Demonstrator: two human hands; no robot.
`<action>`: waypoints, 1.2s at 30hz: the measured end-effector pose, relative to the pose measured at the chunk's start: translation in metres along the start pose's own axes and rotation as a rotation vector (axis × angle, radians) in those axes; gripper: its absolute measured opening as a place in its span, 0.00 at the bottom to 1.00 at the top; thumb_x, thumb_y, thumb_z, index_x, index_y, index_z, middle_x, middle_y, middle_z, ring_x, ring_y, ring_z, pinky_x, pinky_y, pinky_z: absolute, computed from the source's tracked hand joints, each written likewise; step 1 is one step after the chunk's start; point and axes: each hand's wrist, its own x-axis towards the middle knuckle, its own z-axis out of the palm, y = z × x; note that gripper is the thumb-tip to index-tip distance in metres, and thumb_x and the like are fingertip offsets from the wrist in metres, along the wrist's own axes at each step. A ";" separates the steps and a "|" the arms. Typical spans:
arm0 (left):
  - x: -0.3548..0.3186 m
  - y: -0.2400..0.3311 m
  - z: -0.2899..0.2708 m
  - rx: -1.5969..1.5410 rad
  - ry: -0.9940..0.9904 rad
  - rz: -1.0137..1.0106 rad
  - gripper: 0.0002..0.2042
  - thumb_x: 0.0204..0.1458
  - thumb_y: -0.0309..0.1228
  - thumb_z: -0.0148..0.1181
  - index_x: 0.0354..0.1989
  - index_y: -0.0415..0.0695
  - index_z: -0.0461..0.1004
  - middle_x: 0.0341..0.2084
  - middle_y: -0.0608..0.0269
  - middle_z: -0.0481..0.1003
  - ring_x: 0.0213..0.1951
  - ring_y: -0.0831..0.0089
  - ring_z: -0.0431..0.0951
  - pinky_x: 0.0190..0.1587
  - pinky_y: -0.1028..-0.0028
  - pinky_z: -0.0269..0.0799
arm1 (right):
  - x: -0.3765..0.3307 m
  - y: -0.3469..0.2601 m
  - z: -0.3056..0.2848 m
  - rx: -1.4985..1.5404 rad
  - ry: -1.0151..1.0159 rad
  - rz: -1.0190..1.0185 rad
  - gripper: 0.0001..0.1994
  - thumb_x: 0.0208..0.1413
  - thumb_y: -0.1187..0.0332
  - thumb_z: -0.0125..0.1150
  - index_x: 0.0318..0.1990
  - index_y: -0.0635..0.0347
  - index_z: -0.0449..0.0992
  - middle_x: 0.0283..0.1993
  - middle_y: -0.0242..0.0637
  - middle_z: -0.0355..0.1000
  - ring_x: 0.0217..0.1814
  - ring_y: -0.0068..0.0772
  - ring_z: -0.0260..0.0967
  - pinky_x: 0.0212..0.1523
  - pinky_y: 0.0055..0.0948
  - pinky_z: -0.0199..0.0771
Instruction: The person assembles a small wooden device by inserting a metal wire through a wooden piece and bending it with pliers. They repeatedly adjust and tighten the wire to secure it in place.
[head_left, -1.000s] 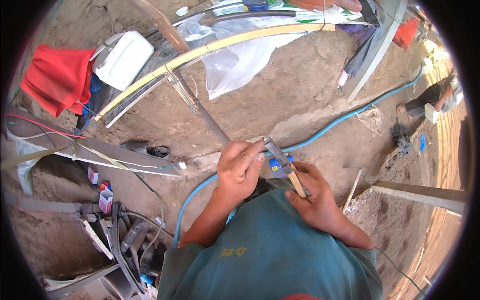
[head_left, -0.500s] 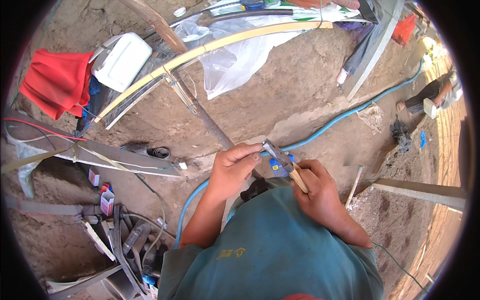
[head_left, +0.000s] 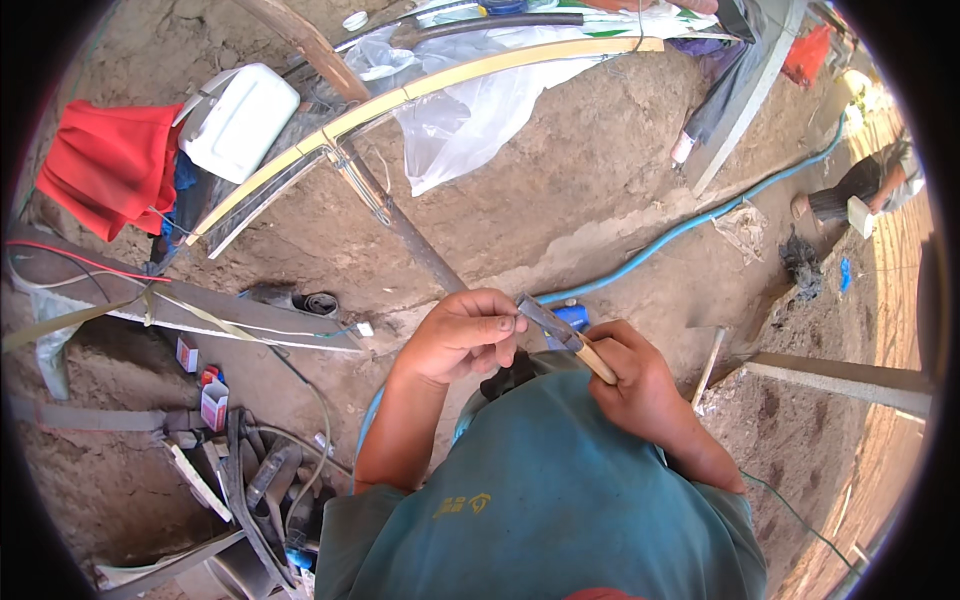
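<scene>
Both forearms are bent inward; the left hand (head_left: 462, 340) is curled with fingers pinched, the right hand (head_left: 632, 375) is closed in a fist.

Teal short-sleeved T-shirt (head_left: 540, 500), small yellow emblem on chest; forearms bare.

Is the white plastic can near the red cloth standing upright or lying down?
Lying down: the white can rests on its broad side on the dirt, beside the red cloth.
</scene>
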 end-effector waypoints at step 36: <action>-0.086 -0.048 -0.068 -0.116 0.370 0.260 0.06 0.66 0.30 0.61 0.43 0.41 0.78 0.26 0.58 0.82 0.19 0.79 0.72 0.22 0.78 0.65 | 0.420 -0.082 0.006 -0.897 -0.076 -0.161 0.19 0.58 0.55 0.65 0.50 0.58 0.84 0.52 0.53 0.80 0.56 0.54 0.79 0.56 0.48 0.79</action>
